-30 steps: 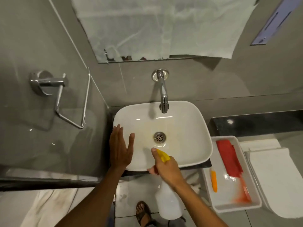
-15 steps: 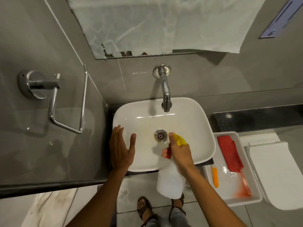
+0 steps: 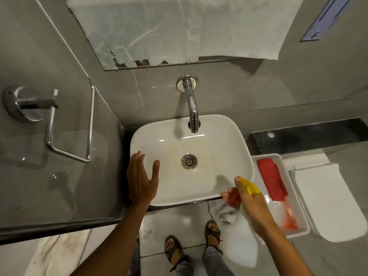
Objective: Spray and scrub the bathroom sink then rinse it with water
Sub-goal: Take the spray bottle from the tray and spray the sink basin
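- At the bottom centre of the frame, two sandalled feet (image 3: 191, 246) are seen on the pale tiled floor (image 3: 165, 222).
- In the lower right, the right hand (image 3: 249, 200) is wrapped around the neck of a translucent white plastic spray bottle with a yellow nozzle and red trigger (image 3: 249, 188); a finger is laid on the trigger, and the nozzle is held at the sink's near right corner.
- The bottle's body is seen blurred below the hand.
- In the lower centre left, the left hand (image 3: 142, 180) is spread flat, fingers apart, and nothing is held in it; it is placed at the near left rim of the sink.
- The white rounded-square ceramic sink (image 3: 199, 186) is found at the centre of the frame, with a round metal drain (image 3: 189, 161) in its bowl and yellowish staining around the drain.
- Just right of the sink, a white rectangular plastic tray (image 3: 298, 234) is seen, with a folded red cloth (image 3: 271, 180) lying in it.
- A white toilet lid (image 3: 328, 202) is seen at the right edge.
- Above the sink, a chrome wall-mounted tap (image 3: 192, 106) is directed down over the bowl's far edge.
- In the left of the frame, a chrome towel ring holder (image 3: 59, 124) is fixed to the grey wall.
- Across the top, a mirror covered with crumpled paper (image 3: 179, 28) is seen.
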`<state>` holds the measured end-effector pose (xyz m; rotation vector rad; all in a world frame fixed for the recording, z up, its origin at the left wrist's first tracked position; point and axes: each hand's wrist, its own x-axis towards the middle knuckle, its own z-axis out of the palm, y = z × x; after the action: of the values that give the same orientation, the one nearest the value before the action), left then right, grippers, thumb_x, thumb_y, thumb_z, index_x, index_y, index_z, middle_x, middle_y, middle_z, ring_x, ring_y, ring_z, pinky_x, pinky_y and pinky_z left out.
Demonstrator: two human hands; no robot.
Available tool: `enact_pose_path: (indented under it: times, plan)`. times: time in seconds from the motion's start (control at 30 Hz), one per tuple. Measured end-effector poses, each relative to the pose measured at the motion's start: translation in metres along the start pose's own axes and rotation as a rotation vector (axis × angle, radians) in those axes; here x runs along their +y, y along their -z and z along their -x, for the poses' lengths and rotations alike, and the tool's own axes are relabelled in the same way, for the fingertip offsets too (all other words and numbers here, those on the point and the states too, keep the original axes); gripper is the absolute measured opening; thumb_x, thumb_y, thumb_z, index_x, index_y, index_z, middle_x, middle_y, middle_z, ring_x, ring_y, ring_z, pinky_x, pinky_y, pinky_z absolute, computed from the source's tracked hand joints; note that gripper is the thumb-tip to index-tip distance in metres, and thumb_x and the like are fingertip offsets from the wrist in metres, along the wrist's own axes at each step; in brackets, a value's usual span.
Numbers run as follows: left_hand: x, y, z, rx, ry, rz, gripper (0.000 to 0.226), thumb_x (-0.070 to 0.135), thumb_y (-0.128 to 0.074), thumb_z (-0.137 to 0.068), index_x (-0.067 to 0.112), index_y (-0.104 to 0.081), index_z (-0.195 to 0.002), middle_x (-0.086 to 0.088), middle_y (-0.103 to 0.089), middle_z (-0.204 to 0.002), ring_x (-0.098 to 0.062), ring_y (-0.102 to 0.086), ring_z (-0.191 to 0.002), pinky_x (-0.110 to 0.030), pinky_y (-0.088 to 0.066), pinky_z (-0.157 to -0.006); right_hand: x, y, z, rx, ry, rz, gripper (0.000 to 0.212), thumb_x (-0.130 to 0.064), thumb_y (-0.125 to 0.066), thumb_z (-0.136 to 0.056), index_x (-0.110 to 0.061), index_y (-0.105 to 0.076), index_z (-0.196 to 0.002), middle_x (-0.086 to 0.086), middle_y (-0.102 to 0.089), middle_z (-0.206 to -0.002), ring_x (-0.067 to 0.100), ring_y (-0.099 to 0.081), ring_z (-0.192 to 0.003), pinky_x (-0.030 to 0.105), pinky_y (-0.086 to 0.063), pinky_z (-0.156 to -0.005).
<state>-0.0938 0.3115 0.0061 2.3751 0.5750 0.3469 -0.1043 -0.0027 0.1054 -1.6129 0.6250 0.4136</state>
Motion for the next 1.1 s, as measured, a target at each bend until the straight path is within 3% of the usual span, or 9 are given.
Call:
enact_pose_path:
  times: [0.13,0.3,0.43,0.5,0.57,0.63,0.73,0.9,1.1]
  plan:
    - [-0.003,-0.001,0.000,0.010,-0.010,0.014,0.093,0.083,-0.025,-0.100,0.011,-0.055,-0.151,-0.011,-0.051,-0.165,-0.035,-0.048,-0.153,-0.056,-0.042,-0.125,0.025,-0.007,0.018,-0.051,-0.012,0.132,0.060,-0.050,-0.059,-0.102,0.010,-0.064,-0.094,0.025,-0.069,-0.066,0.034,-0.066,-0.056,0.046,-0.064,-0.072]
    - [-0.007,-0.004,0.002,0.032,0.020,0.046,0.087,0.080,-0.027,-0.102,0.014,-0.051,-0.154,-0.009,-0.048,-0.167,-0.033,-0.046,-0.154,-0.056,-0.042,-0.125,0.029,-0.052,0.036,-0.209,-0.067,0.042,0.039,-0.043,-0.065,-0.101,-0.007,-0.073,-0.093,0.026,-0.078,-0.088,0.039,-0.080,-0.082,0.045,-0.065,-0.078]
    - [-0.008,-0.005,0.001,0.064,0.039,0.073,0.084,0.077,-0.026,-0.105,0.013,-0.052,-0.153,-0.010,-0.049,-0.166,-0.032,-0.047,-0.154,-0.054,-0.042,-0.126,0.017,-0.090,0.036,-0.274,0.003,0.182,0.040,-0.050,-0.063,-0.100,-0.015,-0.075,-0.084,0.013,-0.071,-0.062,0.019,-0.069,-0.054,0.037,-0.064,-0.067]
    - [-0.007,-0.005,0.002,0.079,0.054,0.087,0.083,0.076,-0.026,-0.105,0.012,-0.052,-0.153,-0.010,-0.050,-0.165,-0.031,-0.048,-0.153,-0.052,-0.042,-0.125,0.008,-0.106,0.033,-0.278,0.007,0.200,0.045,-0.051,-0.063,-0.100,-0.009,-0.078,-0.092,0.007,-0.074,-0.064,0.021,-0.074,-0.061,0.032,-0.063,-0.073]
    - [-0.007,-0.004,0.002,0.089,0.061,0.096,0.084,0.075,-0.025,-0.106,0.011,-0.052,-0.153,-0.011,-0.050,-0.165,-0.031,-0.048,-0.152,-0.050,-0.041,-0.126,-0.003,-0.121,0.028,-0.311,0.007,0.139,0.045,-0.046,-0.063,-0.101,-0.003,-0.077,-0.097,0.014,-0.080,-0.080,0.032,-0.079,-0.080,0.044,-0.065,-0.086]
    - [-0.007,-0.004,0.002,0.091,0.062,0.097,0.085,0.076,-0.024,-0.106,0.011,-0.052,-0.153,-0.011,-0.050,-0.165,-0.031,-0.048,-0.152,-0.048,-0.040,-0.126,-0.016,-0.133,0.020,-0.321,0.027,0.137,0.044,-0.045,-0.063,-0.101,-0.005,-0.075,-0.090,0.023,-0.078,-0.088,0.033,-0.078,-0.077,0.049,-0.063,-0.089]
    - [-0.007,-0.004,0.001,0.083,0.071,0.098,0.086,0.077,-0.023,-0.105,0.013,-0.052,-0.154,-0.009,-0.049,-0.166,-0.030,-0.047,-0.153,-0.047,-0.040,-0.126,-0.028,-0.145,0.006,-0.248,0.061,0.264,0.046,-0.051,-0.062,-0.099,-0.016,-0.067,-0.071,0.015,-0.075,-0.067,0.020,-0.072,-0.059,0.046,-0.064,-0.084]
    - [-0.007,-0.004,0.001,0.079,0.073,0.101,0.087,0.078,-0.023,-0.104,0.013,-0.052,-0.154,-0.009,-0.049,-0.166,-0.031,-0.047,-0.153,-0.050,-0.041,-0.126,-0.050,-0.140,-0.016,-0.188,0.076,0.039,0.035,-0.041,-0.064,-0.102,-0.008,-0.074,-0.104,0.022,-0.077,-0.088,0.039,-0.078,-0.087,0.053,-0.063,-0.092]
    - [-0.008,-0.005,0.000,0.061,0.074,0.073,0.087,0.080,-0.022,-0.103,0.014,-0.053,-0.152,-0.008,-0.049,-0.165,-0.032,-0.048,-0.152,-0.051,-0.042,-0.126,-0.052,-0.088,-0.047,0.025,0.061,0.067,0.039,-0.049,-0.065,-0.097,-0.014,-0.071,-0.080,0.008,-0.068,-0.060,0.026,-0.065,-0.056,0.062,-0.063,-0.081]
